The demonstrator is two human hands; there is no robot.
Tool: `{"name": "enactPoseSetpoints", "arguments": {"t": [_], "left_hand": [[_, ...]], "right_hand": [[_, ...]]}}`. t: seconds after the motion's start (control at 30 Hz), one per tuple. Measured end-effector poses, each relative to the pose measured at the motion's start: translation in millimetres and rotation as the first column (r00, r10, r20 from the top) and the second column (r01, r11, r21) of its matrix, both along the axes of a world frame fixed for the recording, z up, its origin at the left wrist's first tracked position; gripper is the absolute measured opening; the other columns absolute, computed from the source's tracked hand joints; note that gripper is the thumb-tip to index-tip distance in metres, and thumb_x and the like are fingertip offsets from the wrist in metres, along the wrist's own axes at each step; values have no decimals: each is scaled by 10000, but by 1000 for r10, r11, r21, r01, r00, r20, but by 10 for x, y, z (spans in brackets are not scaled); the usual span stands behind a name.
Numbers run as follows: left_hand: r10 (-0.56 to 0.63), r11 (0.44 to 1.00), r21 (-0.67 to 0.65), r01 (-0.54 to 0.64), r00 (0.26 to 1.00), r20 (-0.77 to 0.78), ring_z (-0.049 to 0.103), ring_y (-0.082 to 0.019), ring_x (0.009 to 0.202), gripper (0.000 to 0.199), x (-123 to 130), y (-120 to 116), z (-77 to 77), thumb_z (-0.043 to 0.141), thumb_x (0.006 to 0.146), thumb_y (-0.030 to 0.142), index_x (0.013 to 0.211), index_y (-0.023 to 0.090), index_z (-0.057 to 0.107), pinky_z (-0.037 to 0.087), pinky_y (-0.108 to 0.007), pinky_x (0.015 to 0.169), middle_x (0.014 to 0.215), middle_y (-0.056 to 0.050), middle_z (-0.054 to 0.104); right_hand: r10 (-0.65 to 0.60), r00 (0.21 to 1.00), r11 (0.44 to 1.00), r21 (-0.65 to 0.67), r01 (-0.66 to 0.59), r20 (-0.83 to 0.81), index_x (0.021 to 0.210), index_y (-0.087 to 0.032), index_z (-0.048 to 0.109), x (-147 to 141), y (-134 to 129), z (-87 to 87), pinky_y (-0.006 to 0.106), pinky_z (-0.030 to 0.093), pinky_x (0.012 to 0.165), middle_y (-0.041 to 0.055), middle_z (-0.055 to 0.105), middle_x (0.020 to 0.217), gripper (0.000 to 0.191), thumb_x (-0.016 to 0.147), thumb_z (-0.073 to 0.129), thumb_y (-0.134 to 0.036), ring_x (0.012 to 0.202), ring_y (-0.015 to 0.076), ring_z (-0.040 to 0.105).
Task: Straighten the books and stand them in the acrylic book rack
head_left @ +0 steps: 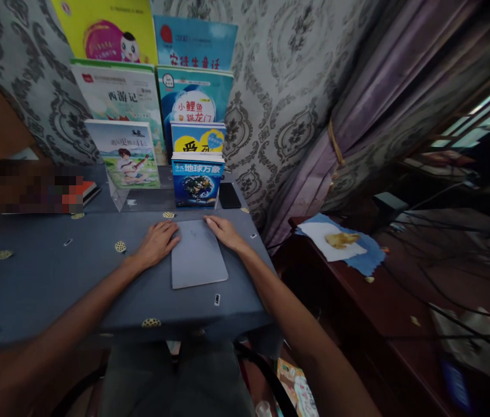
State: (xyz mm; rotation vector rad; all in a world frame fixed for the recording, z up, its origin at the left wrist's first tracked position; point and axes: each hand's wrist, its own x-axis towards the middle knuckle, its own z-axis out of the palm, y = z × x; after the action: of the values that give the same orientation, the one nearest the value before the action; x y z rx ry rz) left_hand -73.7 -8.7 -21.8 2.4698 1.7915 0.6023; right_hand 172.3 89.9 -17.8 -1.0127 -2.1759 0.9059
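Note:
A closed grey-blue notebook (197,255) lies flat on the table before me, with small dark markings near its top. My left hand (160,240) rests palm down on the cloth at its upper left edge, fingers stretched out and the thumb reaching its side. At the upper right corner, my right hand (224,233) has its fingers close together, the tips on the notebook's top edge. Part of that corner is hidden beneath the right hand.
Behind the notebook, a clear acrylic stand (119,197) holds several upright books, including a blue earth-cover book (196,182). A dark flat object (229,196) lies beside it. The grey patterned tablecloth (75,278) covers the table. At right, a blue cloth (369,255) lies on brown furniture.

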Motion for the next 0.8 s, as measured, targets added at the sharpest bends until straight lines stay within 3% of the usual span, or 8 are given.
{"name": "enactPoseSetpoints", "arguments": {"t": [0.2, 0.37, 0.53, 0.8], "left_hand": [[-129, 990, -74, 124, 990, -61, 401, -297, 1442, 420, 334, 214, 67, 419, 1005, 383, 1348, 186, 563, 276, -548, 1175, 1448, -142, 568], [-222, 968, -136, 212, 973, -63, 381, -286, 1460, 459, 639, 284, 109, 367, 1025, 334, 1423, 155, 512, 282, -554, 1170, 1515, -154, 501], [-337, 931, -152, 330, 941, -19, 378, -253, 1463, 416, 792, 178, 136, 375, 1028, 316, 1395, 238, 554, 243, -551, 1189, 1516, -94, 514], [-502, 839, -211, 501, 863, 50, 351, -250, 1484, 400, 855, -114, 198, 376, 1041, 323, 1381, 278, 581, 208, -580, 1207, 1494, -68, 544]], "right_hand": [[-10, 970, 983, -179, -35, -244, 1183, -190, 717, 46, 89, -70, 460, 405, 1141, 75, 700, 1300, 556, 965, 445, -623, 1267, 253, 611], [18, 954, 979, -189, -78, -300, 1167, -168, 730, 61, 91, -84, 481, 404, 1142, 114, 707, 1277, 627, 926, 462, -681, 1274, 276, 607], [4, 959, 978, -197, -63, -285, 1176, -179, 728, 63, 96, -94, 461, 406, 1140, 93, 701, 1293, 614, 922, 474, -678, 1273, 275, 610], [-13, 958, 979, -198, -46, -288, 1164, -164, 740, 55, 101, -103, 445, 423, 1126, 96, 715, 1265, 583, 941, 485, -638, 1262, 284, 617]]}}
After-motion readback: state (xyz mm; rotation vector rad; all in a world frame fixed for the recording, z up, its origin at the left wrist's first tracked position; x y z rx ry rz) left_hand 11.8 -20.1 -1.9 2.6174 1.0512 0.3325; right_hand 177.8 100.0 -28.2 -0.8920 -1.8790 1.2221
